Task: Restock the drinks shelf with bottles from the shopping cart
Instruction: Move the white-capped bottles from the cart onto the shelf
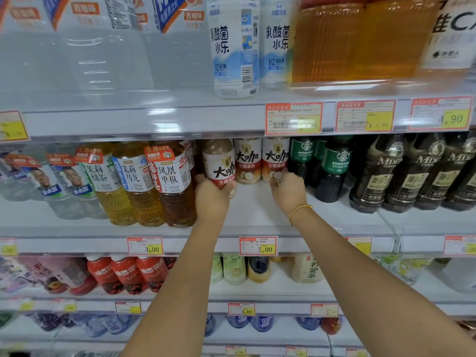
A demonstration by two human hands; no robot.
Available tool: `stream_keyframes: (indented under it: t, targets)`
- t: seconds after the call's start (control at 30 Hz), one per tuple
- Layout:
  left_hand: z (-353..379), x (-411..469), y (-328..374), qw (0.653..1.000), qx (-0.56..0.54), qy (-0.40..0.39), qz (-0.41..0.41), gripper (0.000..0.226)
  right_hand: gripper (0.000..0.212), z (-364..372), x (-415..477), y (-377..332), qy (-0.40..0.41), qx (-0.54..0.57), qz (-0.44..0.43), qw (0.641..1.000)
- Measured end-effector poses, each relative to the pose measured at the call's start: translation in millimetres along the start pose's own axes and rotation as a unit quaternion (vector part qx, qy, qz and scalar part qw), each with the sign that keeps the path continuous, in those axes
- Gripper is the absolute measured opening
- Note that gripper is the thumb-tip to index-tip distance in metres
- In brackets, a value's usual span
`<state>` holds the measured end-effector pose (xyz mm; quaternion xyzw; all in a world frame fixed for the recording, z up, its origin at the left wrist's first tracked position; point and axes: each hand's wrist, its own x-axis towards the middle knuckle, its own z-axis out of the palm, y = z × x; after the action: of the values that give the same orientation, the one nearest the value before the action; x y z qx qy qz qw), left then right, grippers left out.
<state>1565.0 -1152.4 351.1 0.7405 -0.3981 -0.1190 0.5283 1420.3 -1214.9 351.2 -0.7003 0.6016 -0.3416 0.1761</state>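
Observation:
Three red-and-white latte bottles stand on the middle shelf (252, 202). My left hand (211, 195) is wrapped around the base of the leftmost latte bottle (219, 161), which sits slightly forward of the others. A second latte bottle (247, 161) stands untouched between my hands. The fingers of my right hand (288, 191), which wears a gold bracelet, are closed on the base of the right latte bottle (275, 157). The shopping cart is out of view.
Tea bottles (152, 181) crowd the left of the latte row, dark green coffee bottles (332, 168) and black coffee bottles (412, 173) the right. Bare shelf lies in front of the lattes. The upper shelf edge (180, 119) hangs just above. Lower shelves hold more drinks.

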Motion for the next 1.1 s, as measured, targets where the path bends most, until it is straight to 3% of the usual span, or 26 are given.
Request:
stream_keyframes:
  t: [0.27,0.4,0.6,0.87,1.1]
  targets:
    - [0.6,-4.0,1.8,0.999,0.038,-0.014,0.001,0.053,0.029,0.3,-3.1,4.1,-0.021,0.027,-0.002,0.999]
    - [-0.8,-4.8,0.4,0.999,0.044,-0.027,0.003,0.062,0.026,1.4,-10.9,-8.4,-0.013,0.048,-0.016,0.999]
    - [-4.2,-2.7,0.1,0.999,0.018,-0.027,0.000,0.054,0.056,13.7,-28.9,-43.2,-0.169,0.188,-0.101,0.962]
    - [-0.9,-2.0,-5.0,0.997,0.062,-0.045,0.021,0.061,0.048,18.1,-33.5,-44.1,-0.152,0.219,-0.098,0.959]
    - [-6.3,-7.3,0.9,0.994,0.089,-0.065,0.020,0.051,0.046,8.2,-40.5,-39.6,-0.165,0.176,-0.100,0.965]
